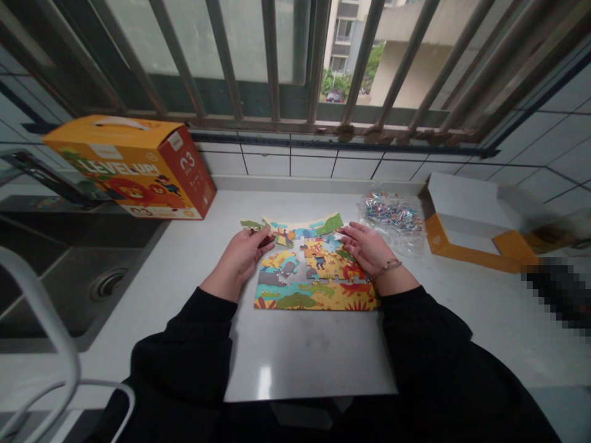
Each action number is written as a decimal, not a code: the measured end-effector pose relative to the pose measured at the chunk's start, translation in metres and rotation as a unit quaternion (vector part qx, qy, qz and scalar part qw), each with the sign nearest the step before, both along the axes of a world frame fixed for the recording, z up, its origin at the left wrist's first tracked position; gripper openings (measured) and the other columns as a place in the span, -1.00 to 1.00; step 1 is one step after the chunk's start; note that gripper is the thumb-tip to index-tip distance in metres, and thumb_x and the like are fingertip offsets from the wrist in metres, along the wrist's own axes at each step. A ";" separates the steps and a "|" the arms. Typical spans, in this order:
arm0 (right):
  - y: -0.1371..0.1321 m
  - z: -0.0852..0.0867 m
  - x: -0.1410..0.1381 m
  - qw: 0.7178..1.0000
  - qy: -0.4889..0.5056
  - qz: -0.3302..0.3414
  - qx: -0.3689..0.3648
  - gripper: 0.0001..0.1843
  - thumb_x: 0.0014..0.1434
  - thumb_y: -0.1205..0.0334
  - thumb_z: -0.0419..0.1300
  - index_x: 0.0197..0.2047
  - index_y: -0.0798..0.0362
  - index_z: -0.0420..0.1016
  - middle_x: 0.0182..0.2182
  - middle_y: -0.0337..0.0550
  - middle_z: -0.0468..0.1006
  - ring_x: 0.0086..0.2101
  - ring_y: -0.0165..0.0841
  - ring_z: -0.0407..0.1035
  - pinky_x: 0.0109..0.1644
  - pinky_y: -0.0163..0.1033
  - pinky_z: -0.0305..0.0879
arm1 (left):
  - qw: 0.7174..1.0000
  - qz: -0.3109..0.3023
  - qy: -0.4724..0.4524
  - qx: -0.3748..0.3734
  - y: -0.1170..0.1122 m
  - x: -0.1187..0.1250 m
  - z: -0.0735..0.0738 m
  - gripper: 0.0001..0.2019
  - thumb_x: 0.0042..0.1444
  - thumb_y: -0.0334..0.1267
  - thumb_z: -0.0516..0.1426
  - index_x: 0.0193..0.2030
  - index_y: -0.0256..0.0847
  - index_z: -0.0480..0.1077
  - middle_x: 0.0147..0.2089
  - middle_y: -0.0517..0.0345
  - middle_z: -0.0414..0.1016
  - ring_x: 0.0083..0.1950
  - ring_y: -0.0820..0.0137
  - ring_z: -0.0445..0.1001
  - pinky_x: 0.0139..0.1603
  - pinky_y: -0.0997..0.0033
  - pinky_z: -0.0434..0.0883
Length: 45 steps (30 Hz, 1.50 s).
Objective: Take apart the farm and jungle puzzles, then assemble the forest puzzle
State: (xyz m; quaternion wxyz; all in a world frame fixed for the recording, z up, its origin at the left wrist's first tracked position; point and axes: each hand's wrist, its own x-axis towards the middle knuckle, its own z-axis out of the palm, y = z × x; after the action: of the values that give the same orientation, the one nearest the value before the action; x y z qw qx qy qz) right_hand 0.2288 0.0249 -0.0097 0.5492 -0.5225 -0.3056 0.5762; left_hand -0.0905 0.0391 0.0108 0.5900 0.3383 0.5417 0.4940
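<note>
A partly joined jigsaw puzzle (318, 294) with bright cartoon animals lies flat on the white counter, with gaps between its sections. Its top strip (307, 229) bends upward at both ends, apart from the sections below. My left hand (252, 249) pinches the left end of that strip, beside a green puzzle piece (252, 224) at its fingertips. At the other end, my right hand (364, 246) has its thumb and fingers closed on the strip's right edge, near a green corner. The fingers partly cover both ends.
An orange puzzle box (133, 172) stands at the back left beside a sink (83, 271). At right are a clear bag of small colourful pieces (392, 212) and an open white-and-orange box (466, 215). A white cable (69, 351) hangs at lower left. Window bars (272, 67) rise behind.
</note>
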 end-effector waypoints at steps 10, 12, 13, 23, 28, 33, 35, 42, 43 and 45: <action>-0.006 0.007 -0.006 0.995 0.046 0.085 -0.006 -0.53 -0.03 0.11 0.72 -0.18 0.03 0.63 -0.35 -0.29 0.60 -0.42 -0.52 0.47 -0.42 -0.49 0.47 | 0.997 0.004 -0.070 -0.018 -0.004 0.006 0.003 -0.86 0.43 -0.50 0.28 -0.15 -0.21 0.49 -0.13 0.05 0.70 -0.16 0.46 0.72 -0.03 0.49 0.69; -0.008 0.009 -0.008 0.996 0.055 0.070 -0.012 -0.54 -0.02 0.12 0.73 -0.21 0.01 0.60 -0.30 -0.27 0.64 -0.34 -0.46 0.57 -0.30 -0.43 0.60 | 0.997 0.006 -0.077 -0.020 -0.003 0.008 0.001 -0.85 0.45 -0.45 0.30 -0.15 -0.19 0.45 -0.16 0.06 0.69 -0.17 0.45 0.72 -0.04 0.48 0.69; -0.008 0.009 -0.009 0.996 0.060 0.064 -0.013 -0.55 0.00 0.12 0.72 -0.23 0.00 0.57 -0.30 -0.28 0.64 -0.33 -0.44 0.60 -0.27 -0.40 0.64 | 0.997 0.007 -0.080 -0.020 -0.003 0.008 0.000 -0.85 0.47 -0.40 0.31 -0.15 -0.18 0.44 -0.17 0.05 0.69 -0.17 0.44 0.72 -0.05 0.48 0.69; -0.011 0.010 -0.009 0.988 0.034 0.146 -0.033 -0.74 0.25 0.25 0.57 0.01 0.02 0.80 -0.20 -0.12 0.74 -0.23 -0.40 0.67 -0.17 -0.41 0.70 | 0.998 -0.034 -0.056 0.005 -0.007 0.012 -0.004 -0.91 0.47 -0.45 0.27 -0.11 -0.22 0.57 0.02 0.00 0.71 -0.04 0.46 0.70 0.04 0.50 0.64; -0.013 0.008 -0.008 0.982 0.012 0.189 -0.006 -0.61 0.14 0.09 0.66 -0.01 0.05 0.83 -0.25 -0.09 0.74 -0.27 -0.42 0.60 -0.23 -0.42 0.63 | 0.998 -0.045 -0.031 0.022 -0.006 0.014 -0.008 -0.95 0.54 -0.34 0.22 -0.04 -0.16 0.47 0.13 -0.07 0.72 0.05 0.39 0.71 0.17 0.33 0.65; -0.016 0.014 -0.009 0.980 0.024 0.173 0.091 -0.48 0.09 -0.17 0.62 -0.02 0.01 0.83 -0.43 -0.24 0.60 -0.41 -0.43 0.41 -0.33 -0.30 0.45 | 0.997 -0.057 0.016 0.044 -0.005 0.013 -0.015 -0.86 0.51 -0.25 0.27 0.13 -0.13 0.46 0.19 -0.14 0.70 0.09 0.30 0.72 0.23 0.14 0.67; -0.016 0.013 -0.010 0.983 -0.036 0.156 0.091 -0.48 0.11 -0.21 0.59 -0.04 0.01 0.82 -0.45 -0.26 0.56 -0.45 -0.43 0.35 -0.37 -0.28 0.35 | 0.995 -0.065 0.047 0.061 -0.004 0.012 -0.017 -0.81 0.50 -0.19 0.27 0.16 -0.14 0.48 0.21 -0.17 0.69 0.13 0.24 0.71 0.23 0.09 0.68; -0.014 0.007 -0.011 0.977 -0.145 0.141 0.068 -0.45 0.09 -0.21 0.57 -0.04 0.03 0.79 -0.44 -0.24 0.58 -0.49 -0.42 0.30 -0.42 -0.27 0.17 | 0.928 -0.105 0.282 0.221 0.001 0.010 -0.021 -0.70 0.43 -0.27 0.28 0.26 -0.09 0.56 0.44 -0.14 0.56 0.52 0.03 0.46 0.63 -0.24 0.30; -0.014 0.008 -0.011 0.979 -0.132 0.143 0.064 -0.44 0.08 -0.23 0.57 -0.04 0.03 0.78 -0.46 -0.25 0.56 -0.50 -0.42 0.30 -0.42 -0.27 0.17 | 0.889 -0.125 0.347 0.270 0.002 0.011 -0.022 -0.67 0.48 -0.27 0.21 0.33 -0.09 0.54 0.52 -0.14 0.50 0.58 0.04 0.39 0.67 -0.24 0.23; -0.015 0.009 -0.012 0.978 -0.145 0.145 0.045 -0.43 0.05 -0.23 0.58 -0.08 0.05 0.76 -0.54 -0.31 0.48 -0.54 -0.44 0.24 -0.45 -0.27 0.13 | 0.807 -0.163 0.453 0.341 0.004 0.013 -0.025 -0.59 0.56 -0.26 0.07 0.46 -0.10 0.46 0.63 -0.16 0.38 0.65 0.06 0.31 0.69 -0.25 0.19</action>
State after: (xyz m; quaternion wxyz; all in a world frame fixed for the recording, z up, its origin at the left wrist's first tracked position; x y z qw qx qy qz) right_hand 0.2168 0.0096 -0.0004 0.4321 -0.5254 -0.4802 0.5537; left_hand -0.0771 0.0430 -0.0140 0.1957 0.7862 0.4817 0.3341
